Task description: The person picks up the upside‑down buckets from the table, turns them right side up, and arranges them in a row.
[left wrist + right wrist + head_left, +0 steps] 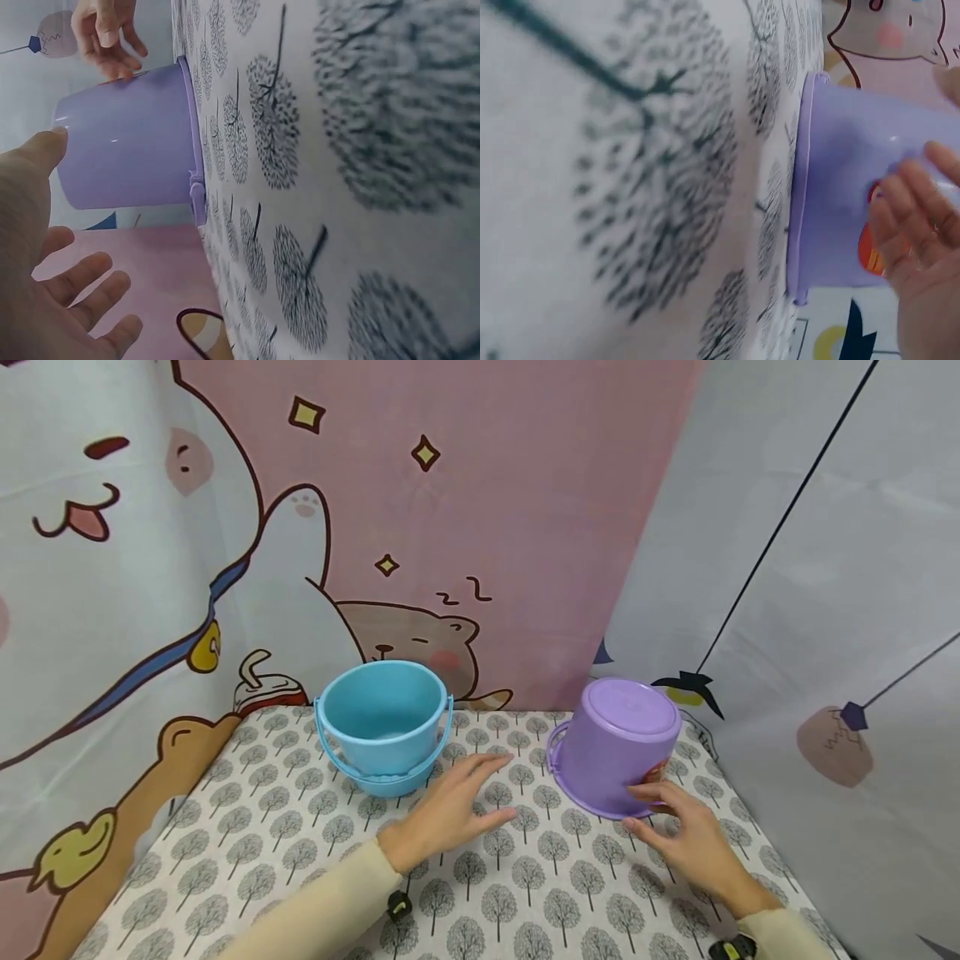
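Two bare hands flank an overturned purple bucket on a cloth printed with grey trees, the bucket lying toward four o'clock from the middle of the head camera's view. The left hand, fingers extended and thumb spread well away from them, holds nothing; it is apart from the bucket, which sits at its two o'clock. The right hand, fingers loosely bent and spread from the thumb, grips nothing and hovers close against the bucket's five o'clock side; whether a fingertip touches the plastic cannot be told. The bucket rests rim down, base up, its purple handle at nine o'clock and a red-orange decoration at four, partly hidden by fingers. A light-blue bucket stands upright near the left hand, at its eleven o'clock, its blue handle hanging across the six o'clock side. Cream sleeves cover both forearms. Toward twelve o'clock rises a pink-and-white backdrop of cartoon animals, a drowsing bear pictured behind the blue bucket.
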Demonstrator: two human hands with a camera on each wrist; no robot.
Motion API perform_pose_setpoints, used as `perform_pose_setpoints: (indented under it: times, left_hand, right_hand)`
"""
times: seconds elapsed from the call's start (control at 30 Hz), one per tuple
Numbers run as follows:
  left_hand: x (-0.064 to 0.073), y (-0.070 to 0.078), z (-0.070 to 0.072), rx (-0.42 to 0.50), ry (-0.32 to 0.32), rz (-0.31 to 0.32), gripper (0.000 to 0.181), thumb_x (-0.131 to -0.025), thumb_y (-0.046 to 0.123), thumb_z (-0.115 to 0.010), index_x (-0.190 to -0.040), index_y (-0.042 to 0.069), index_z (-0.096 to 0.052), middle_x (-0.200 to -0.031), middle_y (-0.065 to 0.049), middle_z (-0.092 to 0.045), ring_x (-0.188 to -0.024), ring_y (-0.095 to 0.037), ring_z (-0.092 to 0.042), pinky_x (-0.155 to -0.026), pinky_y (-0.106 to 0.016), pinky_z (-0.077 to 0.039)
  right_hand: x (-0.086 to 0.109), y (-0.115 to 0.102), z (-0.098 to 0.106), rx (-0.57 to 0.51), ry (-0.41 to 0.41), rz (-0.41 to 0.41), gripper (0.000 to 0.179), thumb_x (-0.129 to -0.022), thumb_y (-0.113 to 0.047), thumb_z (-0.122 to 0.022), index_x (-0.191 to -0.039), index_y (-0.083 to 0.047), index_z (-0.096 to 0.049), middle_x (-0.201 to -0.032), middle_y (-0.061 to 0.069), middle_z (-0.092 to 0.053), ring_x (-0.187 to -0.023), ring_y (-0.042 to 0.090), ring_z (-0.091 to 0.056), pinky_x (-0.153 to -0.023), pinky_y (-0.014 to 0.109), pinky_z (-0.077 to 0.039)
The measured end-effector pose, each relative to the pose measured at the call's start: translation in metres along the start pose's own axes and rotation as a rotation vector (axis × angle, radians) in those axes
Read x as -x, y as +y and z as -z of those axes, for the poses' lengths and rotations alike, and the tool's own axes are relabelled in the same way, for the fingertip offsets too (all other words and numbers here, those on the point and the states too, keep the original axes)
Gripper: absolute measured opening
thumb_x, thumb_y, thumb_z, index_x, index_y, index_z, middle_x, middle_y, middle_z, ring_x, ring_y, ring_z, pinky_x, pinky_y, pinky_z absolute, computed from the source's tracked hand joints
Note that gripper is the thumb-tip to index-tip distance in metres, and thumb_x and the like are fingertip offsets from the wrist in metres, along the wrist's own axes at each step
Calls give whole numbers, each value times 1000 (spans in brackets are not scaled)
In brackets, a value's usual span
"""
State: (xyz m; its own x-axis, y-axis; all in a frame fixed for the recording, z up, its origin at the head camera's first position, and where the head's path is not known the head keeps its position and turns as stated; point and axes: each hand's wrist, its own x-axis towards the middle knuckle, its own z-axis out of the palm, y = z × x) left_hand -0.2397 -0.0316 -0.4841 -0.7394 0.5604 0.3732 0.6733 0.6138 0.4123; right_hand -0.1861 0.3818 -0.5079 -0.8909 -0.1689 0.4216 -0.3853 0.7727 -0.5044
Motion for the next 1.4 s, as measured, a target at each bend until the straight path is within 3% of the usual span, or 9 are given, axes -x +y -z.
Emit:
perform_pose_setpoints:
  times: [0.1, 0.27, 0.4, 0.57, 0.7, 0.97, 1.23, 1.4]
  left_hand:
    - [-13, -1, -9, 41, -42, 43, 90, -108, 62, -80, -181, 24, -43, -178, -9, -56, -162, -34, -59, -134, -61, -53]
    - [-37, -4, -25, 121, -100, 121, 96, -105, 70, -79, -183, 31, -39, -182, -9, -52, -164, -36, -57, -134, -65, -53]
    - [-57, -8, -43, 179, -129, 162, 100, -101, 66, -86, -182, 29, -40, -186, -15, -46, -168, -42, -52, -134, -73, -49]
    - [-78, -11, -62, 255, -158, 196, 105, -97, 59, -93, -183, 28, -40, -187, -14, -45, -170, -43, -48, -136, -73, -47]
    - [-93, -10, -72, 265, -176, 220, 111, -95, 59, -96, -184, 31, -37, -185, -16, -47, -167, -44, -53, -133, -74, -50]
    - [-116, -6, -88, 301, -196, 262, 122, -89, 55, -102, -186, 29, -33, -187, -20, -42, -170, -43, -49, -135, -73, -47]
    - [-124, 0, -95, 344, -178, 279, 119, -88, 50, -103, -184, 26, -37, -185, -20, -46, -169, -42, -50, -139, -70, -44]
    - [-129, 2, -100, 366, -149, 251, 116, -91, 45, -102, -184, 21, -37, -184, -17, -49, -169, -40, -52, -141, -65, -43]
  right_hand:
    - [3, 4, 6, -21, -25, -127, 50, -101, -34, -95, -142, -12, -76, -140, 13, -79, -120, 35, -83, -96, 48, -76]
    - [3, 8, 11, -36, -67, -302, 71, -102, -45, -93, -150, -1, -67, -144, 30, -74, -119, 46, -84, -91, 43, -76]
    - [2, 13, 11, -65, -78, -408, 88, -101, -49, -94, -160, 3, -56, -151, 37, -69, -128, 52, -80, -94, 43, -76]
    - [1, 21, 10, -116, -99, -522, 103, -100, -55, -93, -172, -1, -44, -166, 36, -58, -143, 56, -70, -104, 57, -73]
    - [-3, 25, 9, -132, -120, -555, 111, -99, -58, -93, -178, -3, -38, -173, 35, -52, -151, 57, -64, -112, 64, -68]
    - [-7, 30, 5, -180, -131, -571, 123, -97, -58, -95, -183, -3, -27, -177, 38, -45, -157, 61, -57, -120, 70, -62]
    - [-13, 34, 2, -230, -128, -534, 123, -99, -50, -96, -184, -1, -22, -175, 42, -46, -157, 62, -57, -120, 68, -63]
    - [-14, 36, -1, -264, -112, -536, 121, -99, -45, -96, -184, 0, -23, -173, 42, -49, -156, 61, -58, -120, 63, -65]
